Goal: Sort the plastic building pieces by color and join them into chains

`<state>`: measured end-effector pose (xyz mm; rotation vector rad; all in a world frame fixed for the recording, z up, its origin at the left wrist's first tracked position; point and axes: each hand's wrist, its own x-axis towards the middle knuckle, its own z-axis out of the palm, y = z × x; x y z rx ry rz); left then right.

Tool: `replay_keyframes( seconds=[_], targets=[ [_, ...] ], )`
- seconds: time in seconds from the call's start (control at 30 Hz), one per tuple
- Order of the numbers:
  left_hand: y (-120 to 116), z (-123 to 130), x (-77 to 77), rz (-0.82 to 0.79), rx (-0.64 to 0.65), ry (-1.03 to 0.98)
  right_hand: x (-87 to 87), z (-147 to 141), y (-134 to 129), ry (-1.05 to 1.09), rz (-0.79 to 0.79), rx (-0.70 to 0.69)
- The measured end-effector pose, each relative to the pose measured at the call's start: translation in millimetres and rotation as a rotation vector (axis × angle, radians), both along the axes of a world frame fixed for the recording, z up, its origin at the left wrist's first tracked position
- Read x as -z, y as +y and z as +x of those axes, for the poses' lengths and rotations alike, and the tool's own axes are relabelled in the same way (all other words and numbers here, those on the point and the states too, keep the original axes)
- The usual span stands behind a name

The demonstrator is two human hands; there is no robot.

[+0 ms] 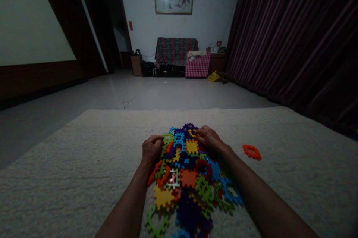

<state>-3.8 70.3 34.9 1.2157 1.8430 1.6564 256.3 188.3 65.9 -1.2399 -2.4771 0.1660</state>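
A heap of colourful plastic interlocking building blocks (189, 178) lies in front of me, with notched edges. At the heap's far left side, my left hand (151, 149) is closed, its fingers curled against a light green window-shaped block (168, 138); its fingertips are partly hidden. My right hand (209, 138) reaches the far right side, with thumb and fingers closed at a small yellow block (192, 132). A dark purple block (189, 127) lies just beyond it. Between the hands are a blue window block (179, 138) and a square yellow block (191, 147).
One orange ring-shaped block (252, 152) lies apart on the right of the cream carpet (112, 148). Beyond are a tiled floor (167, 92), a cloth-draped cabinet (176, 51) and a checked cloth (197, 65). Dark curtains (288, 36) hang on the right.
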Motion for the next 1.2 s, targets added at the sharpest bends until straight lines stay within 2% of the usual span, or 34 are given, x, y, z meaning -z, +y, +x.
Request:
replay_keyframes(
  seconds=[0.1,0.23,0.3,0.4,0.57,0.7,0.83,1.0,1.1,1.2],
  targets=[
    [-0.5,0.2,-1.1,-0.001,-0.009,0.013,-5.9,-7.9,1.4,-0.116,0.0,0.012],
    [-0.1,-0.3,1.1,-0.006,0.001,0.003,-6.9,-13.1,0.3,-0.131,-0.021,0.041],
    [-0.1,-0.3,1.5,-0.003,0.011,0.013,-5.9,-12.4,0.3,-0.078,-0.033,0.031],
    [-0.6,0.0,1.0,0.001,0.011,0.038,-6.1,-4.9,0.6,0.113,-0.06,-0.012],
    [-0.2,-0.6,3.0,-0.019,0.008,0.048,-8.2,22.4,-6.6,0.381,-0.11,-0.041],
    [0.8,-1.6,5.2,-0.023,-0.003,0.065,-6.9,43.3,-21.0,0.379,-0.091,-0.037],
    [1.8,-2.3,6.3,-0.02,0.006,0.033,-10.4,47.1,-35.7,0.344,-0.075,-0.057],
    [4.7,-2.5,10.5,-0.004,0.004,-0.083,-22.8,17.7,-59.3,0.421,0.026,-0.207],
    [6.7,-3.3,11.1,0.082,-0.009,-0.257,-26.6,-15.1,-75.5,0.385,0.023,-0.353],
    [7.9,-4.6,8.2,0.171,-0.068,-0.444,-28.6,-50.5,-87.0,0.283,0.026,-0.409]
  ],
)
